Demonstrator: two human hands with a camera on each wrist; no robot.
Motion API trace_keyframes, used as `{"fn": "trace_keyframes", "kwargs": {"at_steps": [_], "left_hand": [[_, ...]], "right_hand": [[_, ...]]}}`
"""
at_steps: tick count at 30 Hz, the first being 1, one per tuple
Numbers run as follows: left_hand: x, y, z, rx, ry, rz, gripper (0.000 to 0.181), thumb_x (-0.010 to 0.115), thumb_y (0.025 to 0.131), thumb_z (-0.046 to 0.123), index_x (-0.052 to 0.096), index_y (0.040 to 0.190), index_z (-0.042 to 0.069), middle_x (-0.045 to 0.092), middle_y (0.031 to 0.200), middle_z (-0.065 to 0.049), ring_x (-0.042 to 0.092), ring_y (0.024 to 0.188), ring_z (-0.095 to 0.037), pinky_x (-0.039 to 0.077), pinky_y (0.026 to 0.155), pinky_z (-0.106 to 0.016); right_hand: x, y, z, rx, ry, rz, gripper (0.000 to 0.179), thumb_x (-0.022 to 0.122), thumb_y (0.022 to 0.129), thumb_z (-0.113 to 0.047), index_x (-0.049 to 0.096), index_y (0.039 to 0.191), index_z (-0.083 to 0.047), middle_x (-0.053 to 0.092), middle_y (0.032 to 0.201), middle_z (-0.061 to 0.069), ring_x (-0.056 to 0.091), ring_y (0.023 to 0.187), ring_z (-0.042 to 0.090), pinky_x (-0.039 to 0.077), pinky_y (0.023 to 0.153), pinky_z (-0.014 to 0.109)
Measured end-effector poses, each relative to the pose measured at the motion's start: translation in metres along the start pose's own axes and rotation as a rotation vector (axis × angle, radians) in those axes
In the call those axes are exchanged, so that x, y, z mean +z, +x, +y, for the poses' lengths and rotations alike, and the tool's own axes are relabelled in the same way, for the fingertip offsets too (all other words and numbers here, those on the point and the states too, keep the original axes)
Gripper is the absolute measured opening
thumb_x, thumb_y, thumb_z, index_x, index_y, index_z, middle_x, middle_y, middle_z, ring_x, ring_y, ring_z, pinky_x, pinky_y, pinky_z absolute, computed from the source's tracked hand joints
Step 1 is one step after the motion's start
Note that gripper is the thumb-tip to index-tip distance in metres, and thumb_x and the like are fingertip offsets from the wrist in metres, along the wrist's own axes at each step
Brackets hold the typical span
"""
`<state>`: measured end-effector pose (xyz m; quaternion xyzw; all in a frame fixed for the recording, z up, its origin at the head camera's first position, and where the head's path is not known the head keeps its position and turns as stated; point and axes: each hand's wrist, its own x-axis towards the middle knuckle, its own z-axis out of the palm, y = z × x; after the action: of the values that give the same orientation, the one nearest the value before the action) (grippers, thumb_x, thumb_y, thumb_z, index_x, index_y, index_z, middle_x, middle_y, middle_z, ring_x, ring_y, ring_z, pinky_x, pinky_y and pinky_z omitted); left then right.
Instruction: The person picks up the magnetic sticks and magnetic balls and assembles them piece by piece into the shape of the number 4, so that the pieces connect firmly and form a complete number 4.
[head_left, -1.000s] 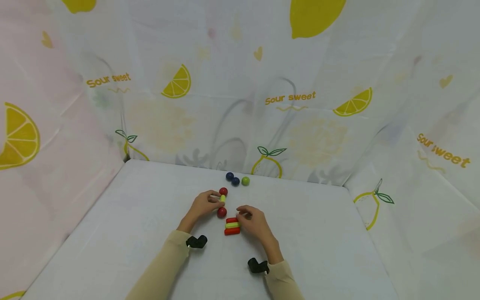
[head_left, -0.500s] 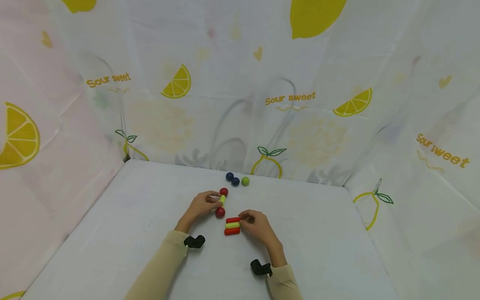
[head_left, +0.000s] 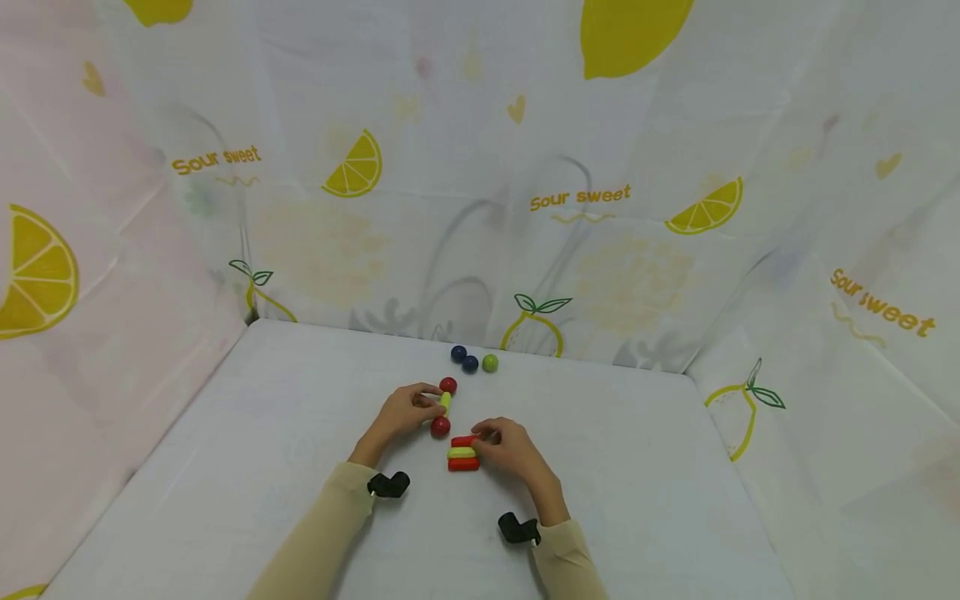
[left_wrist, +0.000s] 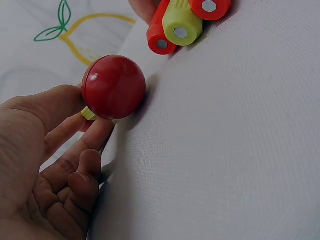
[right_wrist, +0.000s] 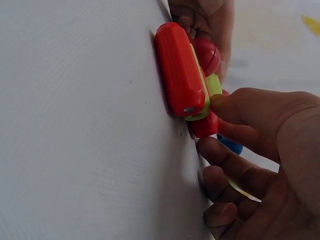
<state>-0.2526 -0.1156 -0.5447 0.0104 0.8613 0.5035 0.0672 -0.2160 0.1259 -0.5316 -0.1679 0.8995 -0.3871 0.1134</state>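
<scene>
In the head view my left hand (head_left: 405, 410) pinches a yellow-green magnetic rod (head_left: 446, 401) between thumb and fingers. One red ball (head_left: 447, 385) sits at its far end and another red ball (head_left: 440, 427) at its near end; the near ball fills much of the left wrist view. My right hand (head_left: 512, 447) pinches the right end of a red magnetic rod (head_left: 462, 441), the farthest of three lying side by side. Beside it lie a second yellow-green rod (head_left: 461, 453) and a nearer red rod (head_left: 463, 465). Metal dots show on the rod ends (left_wrist: 180, 33).
Two dark blue balls (head_left: 469, 364) and a green ball (head_left: 490, 362) lie farther back on the white tabletop (head_left: 637, 467). Behind the table hangs a white cloth (head_left: 450, 242) with lemon prints, which also closes off both sides.
The near red ball and the rod's near end have swung slightly left in my left hand. My right hand drew back a little, then returned to the far red rod.
</scene>
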Motion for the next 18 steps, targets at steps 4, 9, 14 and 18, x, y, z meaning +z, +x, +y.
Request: {"fn": "trace_keyframes", "kwargs": {"at_steps": [4,9,14,18], "left_hand": [[-0.0001,0.0002,-0.0006,0.006,0.002,0.0,0.039,0.079,0.09,0.026,0.071,0.123,0.009,0.077,0.102,-0.008,0.066,0.084,-0.016,0.055,0.073,-0.03],[-0.0001,-0.0005,0.0003,0.006,0.007,-0.006,0.039,0.079,0.091,0.026,0.071,0.124,0.008,0.077,0.103,-0.01,0.067,0.085,-0.017,0.055,0.074,-0.031],[-0.0007,-0.0021,0.0015,-0.001,0.006,-0.006,0.039,0.079,0.091,0.026,0.071,0.124,0.008,0.077,0.105,-0.01,0.067,0.086,-0.018,0.056,0.075,-0.031],[-0.0008,-0.0019,0.0013,0.002,0.005,-0.005,0.039,0.078,0.091,0.026,0.07,0.125,0.008,0.077,0.105,-0.01,0.067,0.086,-0.017,0.056,0.075,-0.031]], "right_hand": [[0.0003,0.0002,-0.0025,-0.005,-0.005,-0.043,0.018,0.071,0.095,-0.02,0.076,0.108,-0.008,0.069,0.095,0.001,0.057,0.085,0.014,0.049,0.075,0.028],[0.0009,-0.0022,-0.0029,-0.028,0.0,-0.057,0.015,0.072,0.095,-0.018,0.075,0.105,-0.008,0.066,0.089,-0.001,0.054,0.081,0.013,0.045,0.07,0.024],[0.0015,-0.0048,-0.0029,-0.059,-0.006,-0.041,0.013,0.071,0.095,-0.016,0.075,0.104,-0.007,0.067,0.088,-0.001,0.054,0.079,0.011,0.045,0.07,0.023],[0.0011,-0.0063,-0.0028,-0.063,-0.001,-0.011,0.015,0.07,0.095,-0.015,0.075,0.105,-0.006,0.068,0.091,0.001,0.055,0.081,0.011,0.046,0.072,0.024]]}}
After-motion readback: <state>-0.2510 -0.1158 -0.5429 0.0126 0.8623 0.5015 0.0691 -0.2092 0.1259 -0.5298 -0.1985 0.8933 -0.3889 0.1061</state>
